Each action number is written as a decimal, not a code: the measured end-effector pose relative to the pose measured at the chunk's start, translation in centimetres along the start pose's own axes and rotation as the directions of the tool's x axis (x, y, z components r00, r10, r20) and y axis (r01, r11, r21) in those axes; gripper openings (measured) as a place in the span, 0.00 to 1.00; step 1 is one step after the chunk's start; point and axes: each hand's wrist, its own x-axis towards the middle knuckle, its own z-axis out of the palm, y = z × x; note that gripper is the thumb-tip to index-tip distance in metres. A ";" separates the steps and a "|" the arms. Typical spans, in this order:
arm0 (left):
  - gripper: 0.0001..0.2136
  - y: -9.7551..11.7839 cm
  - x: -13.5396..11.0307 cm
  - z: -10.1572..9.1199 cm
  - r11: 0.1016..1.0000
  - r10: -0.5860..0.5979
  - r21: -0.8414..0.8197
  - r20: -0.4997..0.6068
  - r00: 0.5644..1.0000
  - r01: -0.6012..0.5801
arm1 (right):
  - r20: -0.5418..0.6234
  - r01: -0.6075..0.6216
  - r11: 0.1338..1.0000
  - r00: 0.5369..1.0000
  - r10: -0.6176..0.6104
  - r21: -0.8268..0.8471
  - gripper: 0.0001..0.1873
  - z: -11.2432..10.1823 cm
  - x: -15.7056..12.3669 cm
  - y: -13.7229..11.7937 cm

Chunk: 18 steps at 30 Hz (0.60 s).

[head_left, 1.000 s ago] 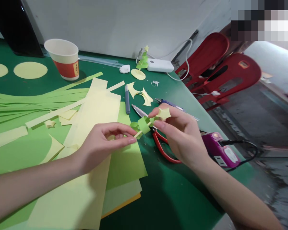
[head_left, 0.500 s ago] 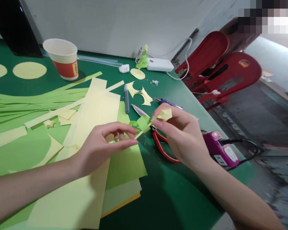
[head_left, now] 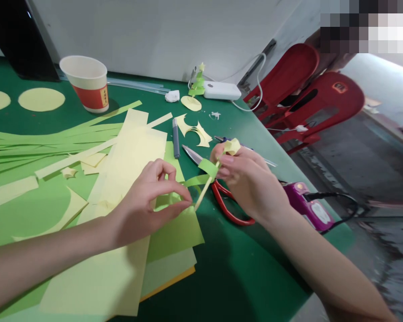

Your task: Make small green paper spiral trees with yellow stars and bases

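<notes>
My right hand [head_left: 251,183] pinches a thin pale-yellow stick [head_left: 204,193] near its top, where a pale-yellow paper star [head_left: 232,146] sits. A green paper strip [head_left: 208,167] folds around the stick below those fingers and trails left toward my left hand [head_left: 154,201]. That hand's thumb and forefinger are pinched together beside the stick's lower end, with the strip running behind and between its fingers; the exact grip is partly hidden. Beneath my right hand lie red-handled scissors [head_left: 223,201], partly covered.
Green paper strips [head_left: 53,142] and pale-yellow sheets [head_left: 121,179] cover the left. Behind stand a paper cup [head_left: 89,85], a small paper tree [head_left: 197,85] and a white power strip [head_left: 222,90]. A grey pen [head_left: 176,138] and a purple plug adapter [head_left: 309,208] are nearby.
My left fingers have come off the stick's lower end and now pinch beside it. The stick is tilted more upright, and the green strip is stretched out between the hands.
</notes>
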 end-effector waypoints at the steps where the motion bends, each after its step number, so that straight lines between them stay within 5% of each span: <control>1: 0.04 0.0 0.0 0.0 1.000 0.009 0.006 0.008 1.000 -0.009 | -0.006 -0.004 1.000 1.000 0.004 0.010 0.06 0.0 0.1 0.0; 7: 0.04 0.2 -0.2 0.1 0.999 0.039 -0.021 0.064 0.997 -0.038 | -0.025 -0.012 1.000 1.000 0.012 -0.020 0.08 -0.3 0.7 0.5; 12: 0.05 0.1 -0.2 0.1 0.995 0.014 -0.103 0.020 1.000 -0.012 | 0.002 0.107 0.990 0.994 -0.108 -0.095 0.05 -0.3 0.5 0.9; 18: 0.13 0.3 0.1 0.1 0.940 -0.266 -0.247 -0.095 0.959 0.236 | 0.022 0.210 0.966 0.978 -0.209 -0.153 0.05 0.1 0.0 1.0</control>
